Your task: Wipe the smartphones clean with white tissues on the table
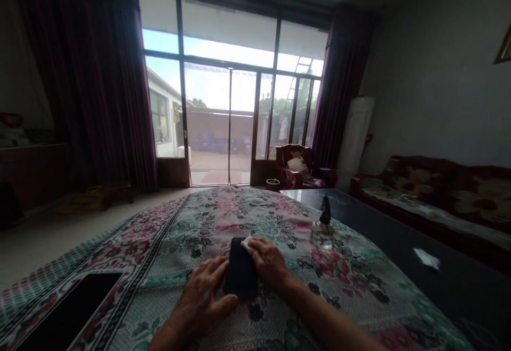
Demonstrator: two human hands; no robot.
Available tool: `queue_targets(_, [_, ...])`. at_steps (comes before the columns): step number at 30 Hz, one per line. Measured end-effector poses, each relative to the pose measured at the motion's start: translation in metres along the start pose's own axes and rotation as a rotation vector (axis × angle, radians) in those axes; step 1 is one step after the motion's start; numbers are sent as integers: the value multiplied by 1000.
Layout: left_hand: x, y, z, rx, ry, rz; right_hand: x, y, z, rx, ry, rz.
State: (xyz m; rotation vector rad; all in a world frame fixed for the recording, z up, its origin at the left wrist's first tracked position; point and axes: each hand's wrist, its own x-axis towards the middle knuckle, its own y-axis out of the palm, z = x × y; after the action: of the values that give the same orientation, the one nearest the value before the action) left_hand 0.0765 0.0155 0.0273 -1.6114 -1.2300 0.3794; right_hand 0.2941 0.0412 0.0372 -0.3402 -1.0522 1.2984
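A dark phone-like slab [241, 274] lies upright in the view on the flowered cloth [179, 244], between my hands. My left hand [207, 290] is at its left edge, thumb apart from the fingers, the fingertips touching or very near its side. At its upper right, my right hand [269, 260] has its fingers closed on a small white wipe [246, 244], which rests against the slab's top corner. Part of the wipe is hidden under the fingers.
A larger black-screened device [72, 314] lies at the lower left. A clear, dark-topped bottle [325, 223] stands right of my hands. Crumpled white tissue [427, 259] lies on the dark table [383, 234]. Behind are a red chair [293, 162], sofa [423, 186] and glass doors.
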Motion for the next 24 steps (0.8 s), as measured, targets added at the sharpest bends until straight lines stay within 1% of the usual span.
queue_targets(6, [2,-4,2,-16,0,24,1,5,-5,-71,-1,-31])
queue_targets(12, [2,-2,2,12,4,39,0,7,-4,-120,-40,-37])
queue_targets(21, [2,-2,-3,57,-6,49,4,-1,-2,-153,-129,6])
queue_targets(24, [2,-3,-4,68,-1,51,1,-5,2,-132,-188,15])
